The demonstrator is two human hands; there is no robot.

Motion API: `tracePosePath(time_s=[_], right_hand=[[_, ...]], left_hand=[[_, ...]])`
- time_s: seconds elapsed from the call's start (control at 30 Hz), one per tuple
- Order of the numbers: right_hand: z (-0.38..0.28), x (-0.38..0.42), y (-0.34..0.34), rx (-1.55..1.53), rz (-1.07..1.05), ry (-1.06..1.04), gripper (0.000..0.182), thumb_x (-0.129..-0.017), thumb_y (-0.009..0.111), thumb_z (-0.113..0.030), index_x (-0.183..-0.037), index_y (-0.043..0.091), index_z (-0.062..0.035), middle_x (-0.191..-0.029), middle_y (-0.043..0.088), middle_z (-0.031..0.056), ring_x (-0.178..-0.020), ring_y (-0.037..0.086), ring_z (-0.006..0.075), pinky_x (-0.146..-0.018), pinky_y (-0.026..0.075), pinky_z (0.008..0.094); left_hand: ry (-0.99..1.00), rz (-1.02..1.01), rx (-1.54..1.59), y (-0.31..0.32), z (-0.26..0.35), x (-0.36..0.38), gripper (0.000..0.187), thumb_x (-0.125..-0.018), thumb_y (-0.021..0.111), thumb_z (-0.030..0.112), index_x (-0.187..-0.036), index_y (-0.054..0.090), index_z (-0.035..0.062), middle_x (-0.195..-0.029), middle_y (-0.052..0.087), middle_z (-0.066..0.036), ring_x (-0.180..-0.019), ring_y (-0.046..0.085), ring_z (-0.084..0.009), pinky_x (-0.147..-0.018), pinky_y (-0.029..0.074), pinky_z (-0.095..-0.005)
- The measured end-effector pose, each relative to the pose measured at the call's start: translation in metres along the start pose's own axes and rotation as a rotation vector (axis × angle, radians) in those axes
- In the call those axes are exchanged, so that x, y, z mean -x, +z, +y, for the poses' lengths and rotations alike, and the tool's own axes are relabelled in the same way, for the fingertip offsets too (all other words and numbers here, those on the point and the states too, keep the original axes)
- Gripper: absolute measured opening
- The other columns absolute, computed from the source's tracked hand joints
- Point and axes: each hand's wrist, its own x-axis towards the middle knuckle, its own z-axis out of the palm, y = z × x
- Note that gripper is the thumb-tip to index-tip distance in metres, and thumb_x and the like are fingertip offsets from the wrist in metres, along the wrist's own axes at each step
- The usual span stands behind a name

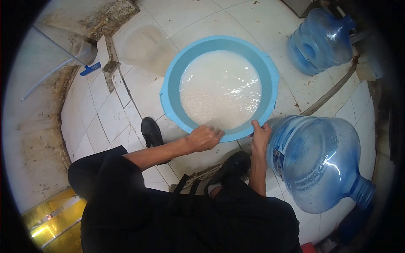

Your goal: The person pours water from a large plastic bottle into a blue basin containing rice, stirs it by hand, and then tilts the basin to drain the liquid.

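Note:
A round blue plastic basin (171,86) holds cloudy white water (223,76), with a patch of pale rice-like grains (198,103) showing at its left side. My left hand (205,137) is closed in a fist-like grip on the near rim, its fingertips hidden. Farther right along the same rim, my right hand (260,133) grips the edge, thumb on top and fingers outside. Light ripples glint across the water's right half.
A large clear-blue water bottle (316,162) lies on its side right of my right hand; another bottle (320,42) lies at the upper right. A translucent container (147,48) sits beyond the basin's left. A blue-headed squeegee (90,68) leans at the left. My shoes flank a raised tile edge.

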Motion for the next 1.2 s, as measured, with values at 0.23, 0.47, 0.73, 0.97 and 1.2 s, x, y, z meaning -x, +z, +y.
tracePosePath(time_s=[0.23,0.47,0.73,0.97,1.2], right_hand=[[-0.026,0.032,-0.016,-0.052,-0.009,-0.018,0.005,-0.084,0.068,-0.003,-0.087,0.065,-0.0011,-0.075,0.064,0.0041,-0.055,0.057,0.0118,-0.043,0.043,0.0258],[-0.044,0.051,-0.023,-0.039,-0.003,-0.05,0.002,-0.084,0.066,0.0,-0.085,0.064,-0.0013,-0.076,0.063,0.0041,-0.055,0.056,0.0105,-0.043,0.042,0.0249],[-0.048,0.057,-0.02,-0.047,-0.022,-0.058,0.003,-0.085,0.064,0.0,-0.089,0.065,0.0,-0.076,0.064,0.0053,-0.053,0.056,0.0114,-0.042,0.043,0.0255],[-0.059,0.064,-0.008,-0.06,-0.05,-0.096,0.004,-0.086,0.063,-0.001,-0.089,0.065,0.0017,-0.073,0.064,0.0068,-0.05,0.056,0.0116,-0.041,0.043,0.0248],[-0.072,0.066,0.003,-0.027,-0.048,-0.091,0.007,-0.091,0.064,-0.003,-0.089,0.062,0.0033,-0.071,0.065,0.0081,-0.047,0.058,0.012,-0.039,0.047,0.0236]], left_hand=[[0.068,0.032,0.101,-0.037,0.026,0.004,0.013,-0.077,0.06,0.004,-0.087,0.058,-0.0046,-0.067,0.062,-0.015,-0.058,0.067,-0.0297,-0.05,0.054,-0.039],[0.078,-0.045,0.125,-0.06,0.039,0.007,0.012,-0.082,0.062,0.003,-0.091,0.06,-0.0059,-0.072,0.067,-0.017,-0.061,0.07,-0.0271,-0.05,0.055,-0.0371],[0.081,-0.045,0.136,-0.068,0.038,0.01,0.012,-0.083,0.066,0.001,-0.091,0.061,-0.0052,-0.074,0.069,-0.017,-0.062,0.071,-0.024,-0.049,0.055,-0.0352],[0.069,-0.05,0.14,-0.075,0.029,0.014,0.012,-0.085,0.066,0.002,-0.093,0.064,-0.0055,-0.074,0.07,-0.017,-0.062,0.071,-0.0224,-0.049,0.056,-0.0341],[0.039,-0.027,0.179,-0.085,0.018,0.014,0.016,-0.083,0.067,0.002,-0.097,0.067,-0.006,-0.075,0.071,-0.015,-0.062,0.07,-0.0209,-0.054,0.057,-0.0324]])
